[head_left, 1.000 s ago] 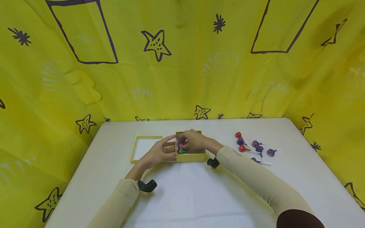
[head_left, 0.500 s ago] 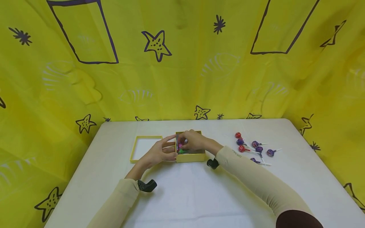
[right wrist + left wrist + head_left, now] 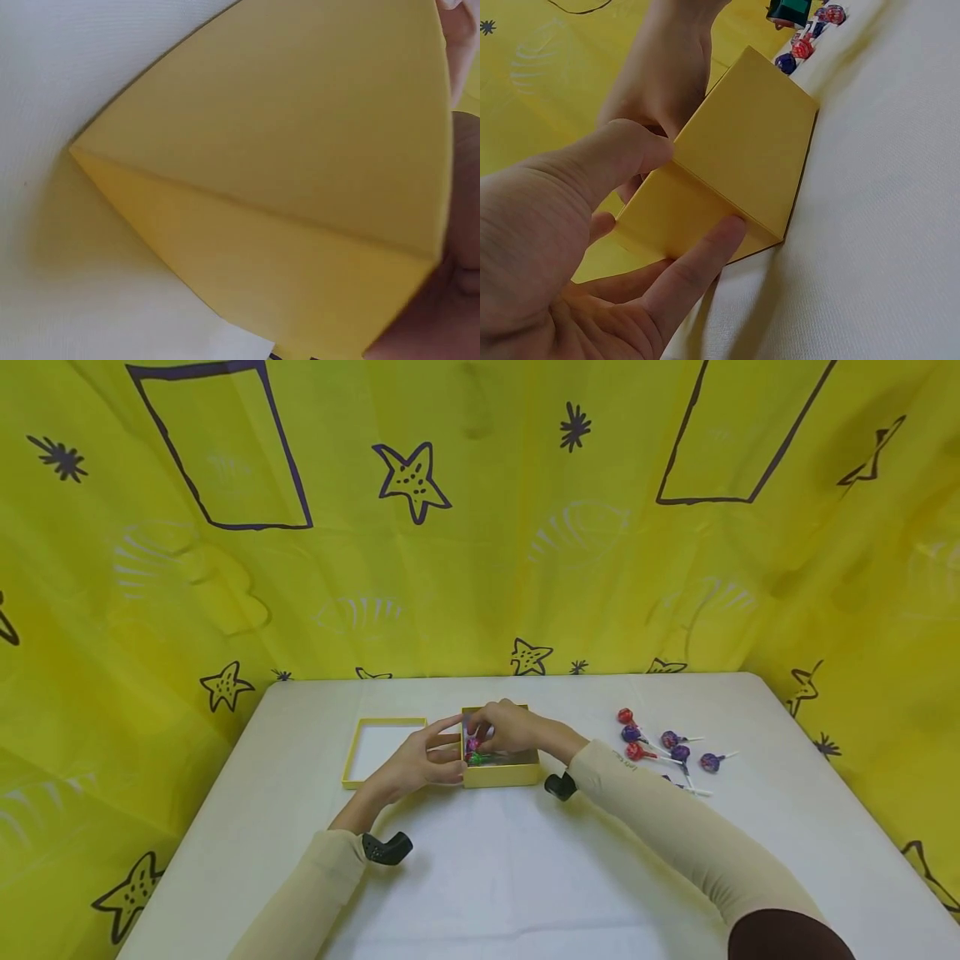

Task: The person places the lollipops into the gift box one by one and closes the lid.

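Observation:
A yellow box (image 3: 501, 776) stands without its lid on the table, also seen from its corner in the left wrist view. My left hand (image 3: 422, 760) lies against the box's left side, its fingers stretched out and touching the wall; in the left wrist view the thumb (image 3: 641, 150) is at the upper edge. My right hand (image 3: 512, 729) reaches down into the box over the far rim, its curled fingers at a pink-wrapped lollipop (image 3: 472, 744). A green-wrapped lollipop (image 3: 477, 760) lies in the box near it. The box wall hides the right fingertips in the right wrist view.
The yellow-rimmed box lid (image 3: 347, 762) lies left of the box, behind the left hand. To the right are several loose lollipops, among them a red one (image 3: 635, 751) and a purple one (image 3: 710, 762). A yellow patterned curtain (image 3: 480, 568) hangs behind the white table (image 3: 480, 877).
Both hands and the box keep almost the same places. The head view has shifted very slightly, and the right sleeve now covers more of the nearest purple lollipop.

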The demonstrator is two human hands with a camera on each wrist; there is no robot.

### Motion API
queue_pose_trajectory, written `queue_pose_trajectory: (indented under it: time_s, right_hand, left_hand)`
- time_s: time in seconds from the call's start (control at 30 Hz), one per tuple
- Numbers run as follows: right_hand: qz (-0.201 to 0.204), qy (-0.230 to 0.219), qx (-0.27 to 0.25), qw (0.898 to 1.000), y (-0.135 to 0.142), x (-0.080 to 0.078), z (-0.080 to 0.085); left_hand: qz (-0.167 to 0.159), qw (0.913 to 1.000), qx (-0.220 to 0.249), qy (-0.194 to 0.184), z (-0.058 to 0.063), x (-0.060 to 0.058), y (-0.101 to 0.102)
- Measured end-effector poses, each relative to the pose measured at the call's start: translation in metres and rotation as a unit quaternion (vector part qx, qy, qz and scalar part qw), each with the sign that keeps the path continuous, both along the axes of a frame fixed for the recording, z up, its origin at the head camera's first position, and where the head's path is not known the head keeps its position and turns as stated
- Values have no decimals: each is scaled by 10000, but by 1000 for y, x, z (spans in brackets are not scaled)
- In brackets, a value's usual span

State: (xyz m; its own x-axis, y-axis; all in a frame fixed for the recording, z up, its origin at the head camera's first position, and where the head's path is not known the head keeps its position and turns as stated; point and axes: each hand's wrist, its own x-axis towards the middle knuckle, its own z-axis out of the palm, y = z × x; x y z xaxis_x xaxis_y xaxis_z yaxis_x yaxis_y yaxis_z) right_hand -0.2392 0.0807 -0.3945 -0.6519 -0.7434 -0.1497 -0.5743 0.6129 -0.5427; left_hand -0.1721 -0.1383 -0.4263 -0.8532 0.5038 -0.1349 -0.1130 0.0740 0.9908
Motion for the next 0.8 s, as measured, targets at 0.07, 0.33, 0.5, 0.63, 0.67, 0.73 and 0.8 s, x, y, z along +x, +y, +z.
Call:
queue_pose_trajectory:
  time_s: [0.07, 0.33, 0.5, 0.63, 0.67, 0.73, 0.8]
  right_hand:
    - [-18, -41, 66, 10000, 1, 0, 3]
    - [120, -50, 148, 9998, 15, 5, 22]
    - [201, 80, -50, 9998, 31, 9, 34]
    - [166, 219, -256, 9993, 46, 13, 43]
    - [144, 249, -292, 9992, 50, 14, 45]
    - [74, 282, -336, 9990, 57, 16, 49]
    - [-9, 307, -354, 9989, 65, 19, 52]
  left_hand:
    - [-4, 10000, -19, 7, 0, 0, 0]
    - [53, 10000, -67, -14, 2, 1, 1]
    - [51, 9999, -139, -11, 2, 1, 3]
    - [68, 9997, -217, -3, 2, 0, 3]
    - [73, 9997, -241, 7, 2, -1, 3]
    - [83, 9996, -260, -2, 2, -1, 3]
    - [89, 9996, -267, -20, 2, -1, 3]
